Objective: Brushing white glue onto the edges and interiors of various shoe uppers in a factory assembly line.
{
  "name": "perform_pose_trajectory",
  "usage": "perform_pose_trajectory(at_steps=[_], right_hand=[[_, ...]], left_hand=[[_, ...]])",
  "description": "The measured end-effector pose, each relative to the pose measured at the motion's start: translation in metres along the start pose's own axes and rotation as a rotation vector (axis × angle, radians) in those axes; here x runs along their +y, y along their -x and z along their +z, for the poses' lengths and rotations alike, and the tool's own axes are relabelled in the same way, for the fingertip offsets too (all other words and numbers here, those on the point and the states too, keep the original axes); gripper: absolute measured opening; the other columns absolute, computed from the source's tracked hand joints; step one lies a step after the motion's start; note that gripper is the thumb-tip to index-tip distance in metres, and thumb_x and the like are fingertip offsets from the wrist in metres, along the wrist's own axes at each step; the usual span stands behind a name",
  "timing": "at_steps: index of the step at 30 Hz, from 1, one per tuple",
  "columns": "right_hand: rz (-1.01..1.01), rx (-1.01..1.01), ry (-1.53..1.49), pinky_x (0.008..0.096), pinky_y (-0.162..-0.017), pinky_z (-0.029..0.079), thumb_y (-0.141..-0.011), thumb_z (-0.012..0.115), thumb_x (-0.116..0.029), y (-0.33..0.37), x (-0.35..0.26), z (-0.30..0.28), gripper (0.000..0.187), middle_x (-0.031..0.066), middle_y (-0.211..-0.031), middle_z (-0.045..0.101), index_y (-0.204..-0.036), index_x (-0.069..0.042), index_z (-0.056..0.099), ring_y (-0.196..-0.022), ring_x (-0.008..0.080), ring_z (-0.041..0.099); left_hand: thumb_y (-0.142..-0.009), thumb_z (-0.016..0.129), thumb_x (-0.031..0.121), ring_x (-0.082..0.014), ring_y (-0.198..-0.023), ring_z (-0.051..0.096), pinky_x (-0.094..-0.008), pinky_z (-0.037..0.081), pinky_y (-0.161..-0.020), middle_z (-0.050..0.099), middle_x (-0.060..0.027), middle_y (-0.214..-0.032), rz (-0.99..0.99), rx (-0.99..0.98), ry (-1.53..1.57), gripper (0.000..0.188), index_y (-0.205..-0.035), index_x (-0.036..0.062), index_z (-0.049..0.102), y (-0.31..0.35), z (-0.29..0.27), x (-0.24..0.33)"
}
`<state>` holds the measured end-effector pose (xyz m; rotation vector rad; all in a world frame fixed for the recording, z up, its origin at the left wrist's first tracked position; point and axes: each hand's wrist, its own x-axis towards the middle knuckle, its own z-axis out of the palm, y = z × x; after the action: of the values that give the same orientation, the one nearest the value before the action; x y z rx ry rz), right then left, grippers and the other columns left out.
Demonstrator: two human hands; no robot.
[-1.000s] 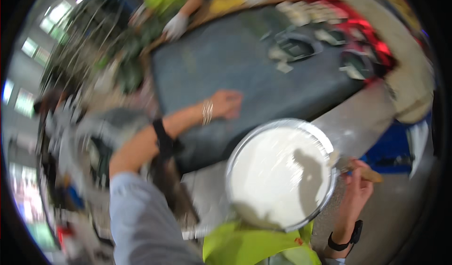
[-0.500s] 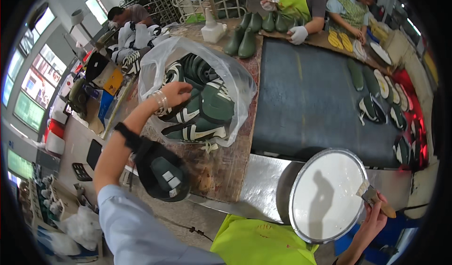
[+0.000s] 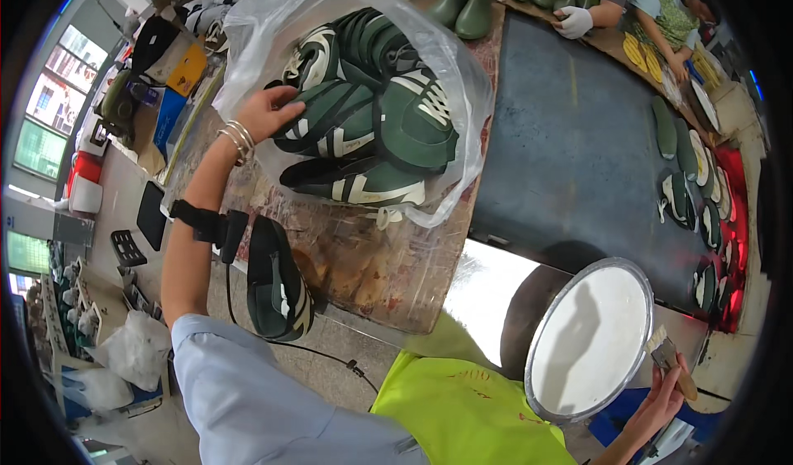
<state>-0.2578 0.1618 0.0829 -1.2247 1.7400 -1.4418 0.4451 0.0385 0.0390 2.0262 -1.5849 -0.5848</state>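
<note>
My left hand (image 3: pixel 268 111) reaches over the left side of a clear plastic bag (image 3: pixel 472 93), thumb and fingers closed at the edge of a dark green shoe (image 3: pixel 339 116) with pale stripes. More green shoes (image 3: pixel 417 118) lie packed in the bag. A black device (image 3: pixel 211 224) is strapped round my left forearm. Beside it is another dark shoe (image 3: pixel 277 279); whether it rests on the table edge or hangs cannot be told. At the lower right, my right hand (image 3: pixel 661 399) grips a wooden-handled brush (image 3: pixel 663 354), bristles up, beside the rim of a metal basin (image 3: pixel 529 370) of white liquid.
A dark conveyor belt (image 3: pixel 562 151) runs beside the worn wooden table (image 3: pixel 388 283). Several shoes and soles (image 3: pixel 677 196) lie along its right side. Green boot-shaped forms (image 3: pixel 473 11) stand at the back. Two people work across; one gloved hand (image 3: pixel 574 22) rests at the belt's far end.
My view has shifted, bringing the bag higher in the picture. My left hand has moved from over the bag's contents toward its left side. The brush stays in my right hand by the basin.
</note>
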Motion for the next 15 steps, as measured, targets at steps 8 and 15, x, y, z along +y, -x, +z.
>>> perform_pose_trajectory(at_steps=[8, 15], right_hand=[[0.002, -0.029, 0.001, 0.0256, -0.088, 0.048, -0.095, 0.050, -0.020, 0.004, -0.011, 0.016, 0.036, 0.0113, -0.120, 0.053, -0.120, 0.005, 0.050, -0.104, 0.0144, 0.055], [0.028, -0.013, -0.030, 0.0262, -0.089, 0.047, -0.095, 0.049, -0.020, 0.003, -0.006, 0.016, 0.036, 0.0122, -0.118, 0.054, -0.121, 0.006, 0.049, -0.105, 0.0149, 0.055]], left_hand=[[-0.082, 0.063, 0.034, -0.0235, -0.087, 0.061, -0.0318, 0.047, -0.076, 0.063, -0.0169, -0.097, -0.013, -0.031, 0.240, 0.046, -0.111, -0.0005, 0.056, 0.074, 0.015, 0.066], [-0.072, 0.071, 0.043, -0.0332, -0.130, 0.031, -0.0494, 0.032, -0.099, 0.033, -0.0206, -0.140, -0.424, -0.154, -0.600, 0.085, -0.131, -0.0058, 0.034, 0.287, 0.156, 0.032]])
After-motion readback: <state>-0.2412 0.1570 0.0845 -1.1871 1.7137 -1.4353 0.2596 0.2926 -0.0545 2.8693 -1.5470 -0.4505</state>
